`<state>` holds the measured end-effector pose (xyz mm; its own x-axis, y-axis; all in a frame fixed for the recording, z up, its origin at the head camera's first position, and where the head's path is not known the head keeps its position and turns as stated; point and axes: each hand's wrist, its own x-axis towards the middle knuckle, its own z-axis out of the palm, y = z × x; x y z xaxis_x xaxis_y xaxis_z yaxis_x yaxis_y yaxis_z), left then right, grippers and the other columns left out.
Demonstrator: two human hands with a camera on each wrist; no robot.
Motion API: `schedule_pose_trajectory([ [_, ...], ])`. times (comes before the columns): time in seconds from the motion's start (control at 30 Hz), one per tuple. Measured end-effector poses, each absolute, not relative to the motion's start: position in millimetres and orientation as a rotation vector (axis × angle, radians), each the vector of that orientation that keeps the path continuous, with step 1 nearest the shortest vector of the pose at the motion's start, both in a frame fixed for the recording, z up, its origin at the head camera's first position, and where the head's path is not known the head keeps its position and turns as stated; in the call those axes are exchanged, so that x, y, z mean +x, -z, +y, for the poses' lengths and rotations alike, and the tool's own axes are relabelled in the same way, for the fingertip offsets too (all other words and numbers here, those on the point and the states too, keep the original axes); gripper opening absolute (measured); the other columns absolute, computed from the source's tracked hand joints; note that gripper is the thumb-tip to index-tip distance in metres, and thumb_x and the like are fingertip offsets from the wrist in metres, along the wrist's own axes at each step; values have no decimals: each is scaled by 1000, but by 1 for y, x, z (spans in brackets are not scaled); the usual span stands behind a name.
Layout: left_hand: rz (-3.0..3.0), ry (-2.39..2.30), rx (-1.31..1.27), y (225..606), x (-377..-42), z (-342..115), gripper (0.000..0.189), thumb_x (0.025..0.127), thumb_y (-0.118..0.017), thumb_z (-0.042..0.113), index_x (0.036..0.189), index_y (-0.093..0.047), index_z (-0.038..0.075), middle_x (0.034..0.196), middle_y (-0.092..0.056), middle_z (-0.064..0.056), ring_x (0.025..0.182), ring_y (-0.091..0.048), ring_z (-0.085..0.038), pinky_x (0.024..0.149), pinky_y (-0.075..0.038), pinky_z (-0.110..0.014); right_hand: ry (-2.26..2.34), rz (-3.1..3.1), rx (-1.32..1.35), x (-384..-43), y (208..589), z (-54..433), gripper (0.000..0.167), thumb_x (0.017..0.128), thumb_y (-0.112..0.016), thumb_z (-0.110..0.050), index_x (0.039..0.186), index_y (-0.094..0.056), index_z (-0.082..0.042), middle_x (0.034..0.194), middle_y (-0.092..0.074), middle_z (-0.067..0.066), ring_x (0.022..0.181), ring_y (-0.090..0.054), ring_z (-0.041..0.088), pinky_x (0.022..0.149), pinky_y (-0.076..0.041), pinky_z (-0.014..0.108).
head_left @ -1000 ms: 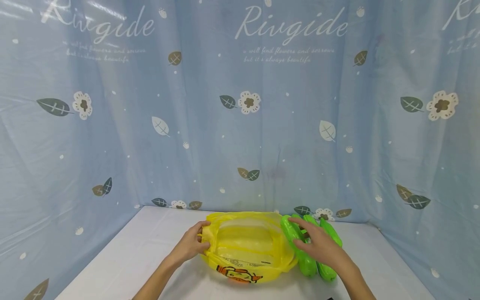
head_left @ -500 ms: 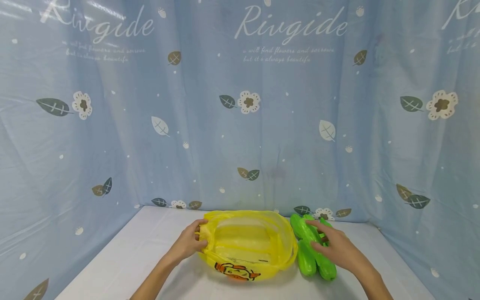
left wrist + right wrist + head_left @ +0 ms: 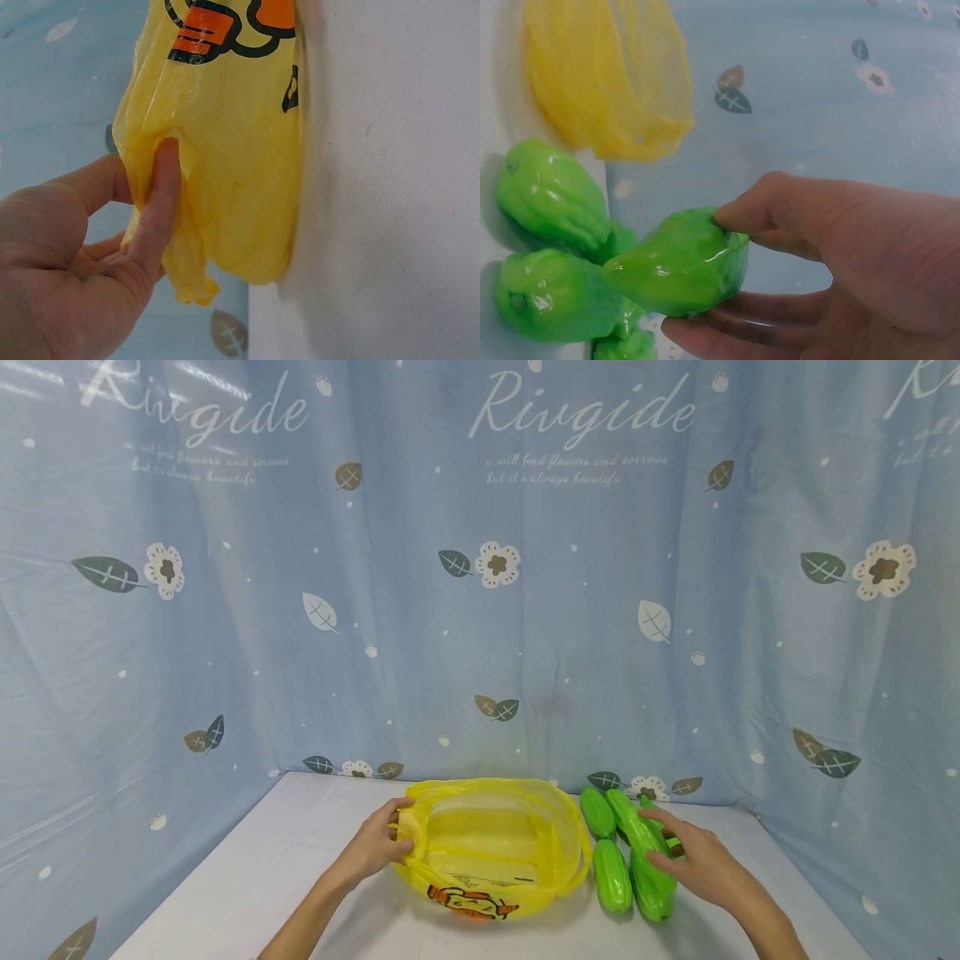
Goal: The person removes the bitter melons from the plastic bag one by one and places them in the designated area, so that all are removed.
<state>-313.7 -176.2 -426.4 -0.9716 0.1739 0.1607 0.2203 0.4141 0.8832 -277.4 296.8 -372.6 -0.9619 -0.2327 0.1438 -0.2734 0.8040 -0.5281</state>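
Observation:
A yellow plastic bag (image 3: 487, 906) with an orange and black cartoon print lies with its wide mouth spread toward me, in the middle of the table. My left hand (image 3: 372, 845) pinches the bunched left side of the bag; in the left wrist view, the thumb and fingers clasp the thin yellow plastic (image 3: 232, 172). To the right of the bag, my right hand (image 3: 697, 860) holds a glossy green toy gourd (image 3: 679, 262) between thumb and fingers. The held gourd is above other green gourds (image 3: 612, 877), partly covering them in the head view.
Several green gourds (image 3: 555, 195) lie close together on the white table (image 3: 247, 868), just right of the bag. A blue curtain (image 3: 420, 610) with leaf and flower prints encloses the back and both sides.
The right hand has carried the gourd rightward, from the bag's right rim to above the other gourds. The bag has shifted slightly left, and the left hand keeps its grip.

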Motion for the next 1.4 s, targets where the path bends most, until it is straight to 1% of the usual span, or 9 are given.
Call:
schedule_pose_trajectory([
  [0.13,-2607,1633,-366,426,-313,-176,67,82,-68,-4,143,-40,-3,124,-57,-24,92,-65,-24,63,-61,-32,-874,-2938,375,-278,373,301,63,86,-74,-21,142,-47,-10,125,-62,22,102,-66,34,76,-61,42],
  [0.37,-2618,1629,-376,426,-312,-175,68,82,-68,-3,143,-40,-4,125,-56,-25,94,-65,-25,64,-61,-32,-870,-2982,307,-280,375,306,64,86,-74,-21,143,-46,-9,125,-61,26,100,-67,36,75,-61,45],
  [0.57,-2617,1625,-375,428,-312,-174,67,81,-68,-3,143,-40,-3,124,-57,-24,93,-64,-24,64,-61,-32,-879,-3019,265,-282,375,310,64,87,-73,-24,143,-45,-9,120,-63,27,98,-68,37,73,-61,46],
  [0.73,-2613,1645,-358,428,-310,-174,67,81,-68,-3,143,-40,-3,124,-57,-24,93,-64,-24,65,-61,-32,-897,-3044,278,-284,377,315,62,87,-72,-24,142,-47,-8,116,-64,25,96,-68,36,70,-60,44],
  [0.93,-2608,1651,-365,429,-309,-173,68,81,-68,-3,143,-40,-3,123,-57,-23,91,-63,-23,64,-61,-32,-968,-3072,266,-286,378,324,64,88,-72,-25,143,-45,-7,115,-64,26,97,-68,37,65,-60,39],
  [1.07,-2605,1661,-369,429,-309,-172,67,81,-68,-3,143,-40,-4,123,-57,-23,90,-63,-22,64,-61,-32,-1020,-3085,234,-287,379,330,66,88,-72,-25,144,-43,-6,115,-63,26,96,-67,34,63,-60,38],
  [1.27,-2614,1640,-383,428,-309,-172,67,81,-67,-3,143,-40,-4,122,-57,-24,89,-63,-22,62,-60,-31,-1043,-3111,224,-285,379,339,67,87,-73,-25,143,-44,-3,111,-66,20,89,-67,26,60,-60,37],
  [1.4,-2617,1634,-397,427,-310,-173,67,82,-67,-2,143,-40,-4,121,-58,-23,89,-63,-22,62,-60,-31,-1051,-3146,195,-285,379,345,70,86,-74,-27,143,-44,-3,111,-66,20,89,-67,27,61,-60,39],
])
